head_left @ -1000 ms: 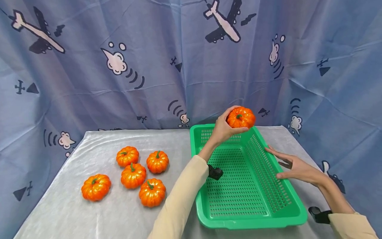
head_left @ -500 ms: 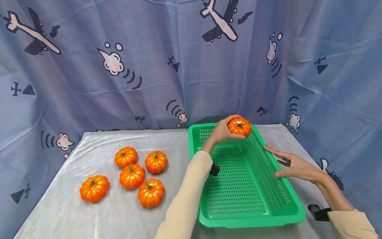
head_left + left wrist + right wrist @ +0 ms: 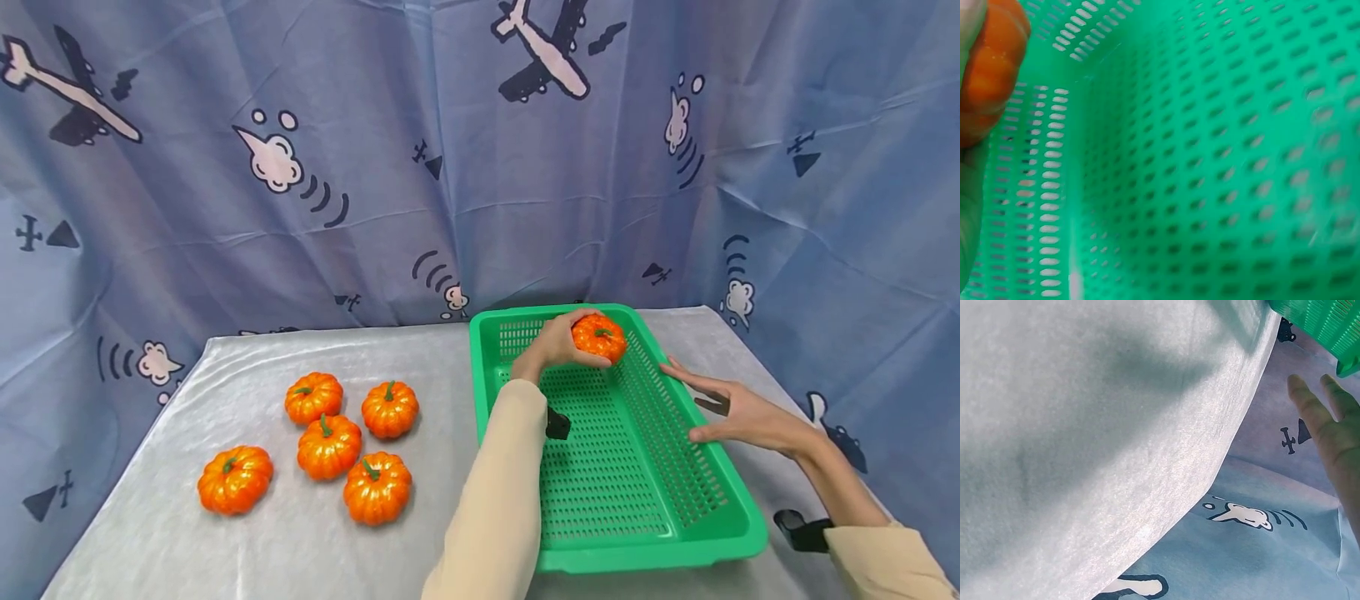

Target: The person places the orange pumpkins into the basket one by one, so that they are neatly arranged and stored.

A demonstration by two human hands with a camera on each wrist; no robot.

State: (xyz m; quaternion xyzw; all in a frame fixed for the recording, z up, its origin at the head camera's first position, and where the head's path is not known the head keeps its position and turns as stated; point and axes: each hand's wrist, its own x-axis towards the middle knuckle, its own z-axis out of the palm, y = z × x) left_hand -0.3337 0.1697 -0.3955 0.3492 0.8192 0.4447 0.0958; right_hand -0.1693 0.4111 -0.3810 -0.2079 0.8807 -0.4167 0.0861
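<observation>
Held pumpkin [image 3: 598,337]: orange and ribbed with a green stem, inside the rim outline at the far end of the green basket [image 3: 645,557]; whether it touches the basket floor cannot be told.
Left hand [image 3: 561,342]: its grip is curled round the held pumpkin, fingers over the far side and thumb along the near side; in the left wrist view only parts of the hand and fruit show at the edge, beside the slotted wall.
Right hand [image 3: 738,415]: its grip is wide, fingers and thumb extended and spread at the right rim of the basket; it grasps nothing.
Basket floor: perforated green plastic, bare where it shows.
Loose pumpkins: five, on the bench [image 3: 450,367] left of the basket, one far left [image 3: 236,480], one at the back [image 3: 313,397], one overlapping it in view [image 3: 329,447], one nearest the basket at the back [image 3: 390,409], one in front [image 3: 377,488].
Bench cover: pale grey cloth.
Sleeves: cream [image 3: 495,492], with a black device [image 3: 558,423] at the left wrist and another [image 3: 806,532] at the right.
Curtain [image 3: 337,275]: blue, printed with planes and clouds, behind the bench.
</observation>
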